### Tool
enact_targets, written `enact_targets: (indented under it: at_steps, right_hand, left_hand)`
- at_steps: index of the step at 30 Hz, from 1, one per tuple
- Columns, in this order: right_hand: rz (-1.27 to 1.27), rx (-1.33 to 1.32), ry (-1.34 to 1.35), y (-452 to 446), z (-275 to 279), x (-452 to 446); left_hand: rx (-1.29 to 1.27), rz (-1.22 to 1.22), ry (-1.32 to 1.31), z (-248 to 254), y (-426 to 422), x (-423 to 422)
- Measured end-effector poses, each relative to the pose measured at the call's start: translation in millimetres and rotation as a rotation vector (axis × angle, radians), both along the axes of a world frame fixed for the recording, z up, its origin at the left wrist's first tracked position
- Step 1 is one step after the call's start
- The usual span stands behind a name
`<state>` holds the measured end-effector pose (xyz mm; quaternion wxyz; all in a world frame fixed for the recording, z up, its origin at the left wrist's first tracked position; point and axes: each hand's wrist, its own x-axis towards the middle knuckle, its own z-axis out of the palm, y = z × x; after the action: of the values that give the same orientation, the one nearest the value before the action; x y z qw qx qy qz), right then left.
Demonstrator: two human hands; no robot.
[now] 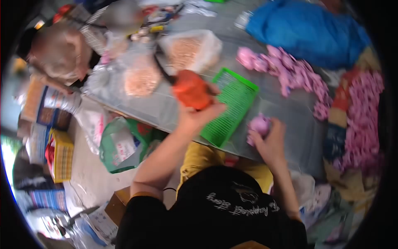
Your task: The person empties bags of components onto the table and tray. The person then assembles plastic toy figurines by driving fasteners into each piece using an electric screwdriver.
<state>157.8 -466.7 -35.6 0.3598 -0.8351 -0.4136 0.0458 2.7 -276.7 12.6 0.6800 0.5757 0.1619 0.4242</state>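
tool, orange (191, 88), sits gripped in our left hand (201, 116), pink figure (260, 123) in our right hand (272, 143); likely working it, next needs alignment.

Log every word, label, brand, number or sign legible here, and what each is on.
"The happiest Story": black shirt, upside down in view.
Too blurred to read: reddish print on the white patch at the green bag.
Too blurred: pink marks on the white plastic bag.
None made out: orange tool, pink toy.
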Motion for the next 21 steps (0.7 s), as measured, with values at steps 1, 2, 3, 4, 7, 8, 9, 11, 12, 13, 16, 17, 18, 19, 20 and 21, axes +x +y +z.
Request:
enact_targets:
  at_steps: [1, 2, 3, 4, 7, 8, 9, 11, 12, 13, 16, 17, 18, 19, 20, 21]
  right_hand:
    - [0.018, 0.001, 0.048, 2.4, -1.3, 0.8]
    - [0.058, 0.014, 0.082, 3.9, -0.4, 3.9]
    - [0.109, 0.031, 0.115, 5.3, 1.5, 6.9]
    - [0.159, 0.050, 0.149, 3.9, 4.4, 9.3]
    - [0.357, -0.037, 0.086, 0.2, 6.0, 25.1]
    - [0.415, -0.077, 0.045, -0.6, 6.5, 27.2]
    - [0.420, -0.145, -0.034, -1.5, 9.7, 24.8]
    - [0.431, -0.280, -0.192, 1.6, 23.8, 13.0]
    - [0.416, -0.265, -0.204, 3.6, 22.6, 9.1]
    - [0.402, -0.249, -0.217, 5.7, 19.6, 5.6]
    - [0.373, -0.209, -0.247, 9.5, 5.2, 2.4]
    - [0.366, -0.197, -0.257, 10.3, 1.9, 1.9]
    - [0.358, -0.178, -0.268, 10.8, 0.8, 1.0]
    - [0.349, -0.160, -0.278, 11.0, -0.2, -0.4]
    - [0.338, -0.139, -0.293, 12.5, -0.3, 0.0]
    - [0.338, -0.139, -0.292, 13.1, -1.2, 0.2]
  left_hand:
    - [0.036, -0.015, 0.046, -4.9, 3.3, -3.8]
    - [0.012, -0.021, 0.020, -9.3, 2.8, -3.8]
    - [0.024, -0.005, 0.060, -13.4, 2.4, -4.4]
    - [0.037, 0.011, 0.101, -16.4, 2.0, -4.4]
    - [0.045, -0.010, 0.116, -24.2, 4.7, -3.8]
    - [0.062, -0.016, 0.114, -25.5, 5.6, -2.4]
    - [0.078, -0.022, 0.111, -26.3, 6.7, -0.2]
    - [0.109, -0.017, 0.116, -28.7, 8.6, 3.0]
    - [0.125, -0.005, 0.123, -30.2, 10.4, 3.5]
    - [0.142, 0.007, 0.131, -31.2, 11.9, 4.0]
    - [0.142, -0.002, 0.116, -31.7, 14.0, 4.1]
    - [0.134, 0.002, 0.110, -31.1, 14.4, 4.6]
    - [0.127, 0.007, 0.103, -30.2, 14.5, 5.3]
    - [0.119, 0.009, 0.097, -30.1, 14.1, 5.6]
    - [0.114, 0.000, 0.092, -30.1, 15.2, 6.3]
    - [0.107, -0.010, 0.089, -31.1, 15.4, 5.5]
